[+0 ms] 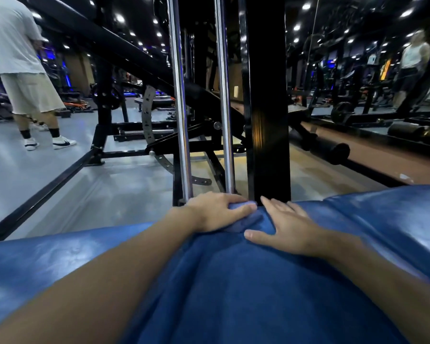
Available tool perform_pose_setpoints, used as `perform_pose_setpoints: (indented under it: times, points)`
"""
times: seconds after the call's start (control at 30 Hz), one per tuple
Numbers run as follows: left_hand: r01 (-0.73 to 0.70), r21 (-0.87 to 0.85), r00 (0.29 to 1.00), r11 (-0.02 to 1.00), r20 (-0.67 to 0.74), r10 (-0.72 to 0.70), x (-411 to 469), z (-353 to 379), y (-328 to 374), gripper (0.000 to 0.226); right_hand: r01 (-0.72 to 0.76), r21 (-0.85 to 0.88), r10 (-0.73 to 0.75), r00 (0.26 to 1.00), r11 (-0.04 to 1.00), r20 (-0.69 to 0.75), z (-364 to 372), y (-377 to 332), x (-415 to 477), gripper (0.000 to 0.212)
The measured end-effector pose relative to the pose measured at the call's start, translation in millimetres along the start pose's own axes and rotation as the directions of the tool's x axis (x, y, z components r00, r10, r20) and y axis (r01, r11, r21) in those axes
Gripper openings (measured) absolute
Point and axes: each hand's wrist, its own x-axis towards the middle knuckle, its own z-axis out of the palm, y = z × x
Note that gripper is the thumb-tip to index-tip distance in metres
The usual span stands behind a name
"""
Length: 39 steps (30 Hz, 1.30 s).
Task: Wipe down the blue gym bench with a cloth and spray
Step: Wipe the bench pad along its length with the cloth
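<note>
A blue cloth (pixel 233 274) lies spread over the blue padded gym bench (pixel 387 219), which runs across the lower part of the view. My left hand (pixel 216 211) grips a bunched fold of the cloth at the bench's far edge, fingers curled over it. Just to its right, my right hand (pixel 286 228) lies flat on the cloth with fingers straight and spread. No spray bottle is in view.
Directly beyond the bench stand a black machine post (pixel 268 108) and two chrome guide rods (pixel 181 108). A black floor frame bar (pixel 47 187) runs off to the left. A person in a white shirt and shorts (pixel 23 70) stands at far left. Mirrors and machines fill the right.
</note>
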Motion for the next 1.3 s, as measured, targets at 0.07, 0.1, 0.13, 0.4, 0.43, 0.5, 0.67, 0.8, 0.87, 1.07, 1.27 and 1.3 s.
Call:
perform_pose_setpoints:
  times: [0.07, 0.1, 0.13, 0.4, 0.43, 0.5, 0.67, 0.8, 0.87, 1.07, 1.27, 1.3]
  points:
    - [0.002, -0.002, 1.000, 1.000, 0.008, -0.002, -5.0, 1.1, -9.9, 0.076, -0.007, -0.013, 0.007, 1.000, 1.000, 0.003, 1.3, -1.7, 0.2, 0.126]
    - [0.011, -0.003, 1.000, 1.000, 0.008, -0.011, -9.3, 0.7, -17.0, 0.074, -0.005, -0.019, 0.005, 1.000, 1.000, -0.004, 2.0, -1.7, 0.3, 0.126]
    - [0.025, -0.003, 1.000, 1.000, 0.003, -0.025, -13.8, -1.0, -25.0, 0.072, -0.002, -0.022, 0.002, 1.000, 1.000, -0.014, 2.4, -1.6, 0.5, 0.126]
    - [0.112, 0.003, 0.994, 0.994, 0.002, -0.112, -28.3, -9.5, -40.0, 0.075, 0.005, -0.015, -0.005, 1.000, 1.000, -0.018, 7.5, -6.3, 1.3, 0.113]
    - [0.103, 0.017, 0.995, 0.995, -0.012, -0.103, -23.4, -6.6, -29.3, 0.073, 0.005, -0.012, -0.005, 1.000, 1.000, -0.020, 7.6, -6.5, 2.0, 0.111]
    - [0.094, 0.038, 0.995, 0.995, -0.034, -0.093, -15.5, -1.4, -13.2, 0.067, 0.010, -0.011, -0.010, 1.000, 1.000, -0.024, 7.5, -6.3, 2.8, 0.112]
    - [0.068, 0.013, 0.997, 0.998, -0.026, -0.067, -24.2, -1.6, -23.4, 0.062, 0.012, 0.008, -0.012, 1.000, 1.000, -0.018, 5.4, -6.1, 2.1, 0.110]
    - [0.078, 0.012, 0.996, 0.997, -0.037, -0.078, -43.7, -7.8, -55.7, 0.061, -0.003, 0.032, 0.003, 1.000, 0.999, -0.001, 1.3, -6.3, -1.5, 0.109]
    - [0.089, -0.004, 0.996, 0.996, -0.014, -0.089, -56.5, -16.3, -76.8, 0.060, -0.028, 0.020, 0.028, 0.999, 0.999, 0.032, -3.4, -7.8, -4.0, 0.109]
    - [0.077, -0.021, 0.996, 0.997, -0.048, -0.078, -61.8, -21.7, -87.1, 0.056, -0.012, -0.001, 0.012, 0.999, 1.000, 0.036, -2.6, -56.3, -5.6, 0.086]
    - [0.017, -0.039, 0.998, 0.999, -0.053, -0.019, -48.2, -11.9, -73.0, 0.067, -0.068, -0.026, 0.070, 0.996, 0.997, 0.053, 12.1, -85.4, -9.7, 0.099]
    - [0.014, -0.041, 0.999, 0.999, -0.042, -0.016, -51.0, -13.1, -78.5, 0.071, -0.080, -0.028, 0.081, 0.995, 0.996, 0.059, 10.6, -85.8, -10.3, 0.099]
